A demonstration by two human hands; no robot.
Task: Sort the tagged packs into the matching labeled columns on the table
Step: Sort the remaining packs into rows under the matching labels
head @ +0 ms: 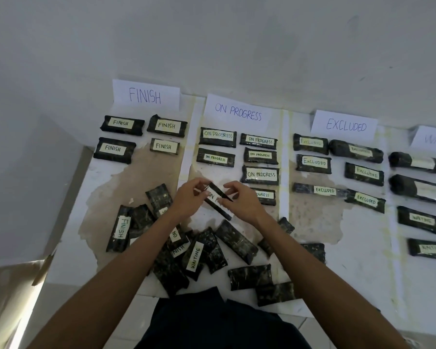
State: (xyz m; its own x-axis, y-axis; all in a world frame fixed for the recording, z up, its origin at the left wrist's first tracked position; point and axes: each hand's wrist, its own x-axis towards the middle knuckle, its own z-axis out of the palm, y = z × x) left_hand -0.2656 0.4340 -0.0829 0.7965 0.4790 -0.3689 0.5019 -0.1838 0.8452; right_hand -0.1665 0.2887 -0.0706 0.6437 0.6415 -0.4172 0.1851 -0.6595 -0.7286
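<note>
Black pack (215, 195), pinched by left hand (186, 199) and right hand (246, 204) below the ON PROGRESS sign (238, 112), may slip from that light hold and disturb sorted rows (261, 174).

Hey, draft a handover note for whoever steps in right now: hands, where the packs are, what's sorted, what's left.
Left hand and right hand both pinch one lifted ON PROGRESS pack.
Sorted: four packs under the FINISH sign, six under the ON PROGRESS sign, six under the EXCLUDED sign; WAITING packs run off frame.
Left: place the held pack, then sort the unsorted pile near the body, where FINISH and WAITING tags show.
</note>
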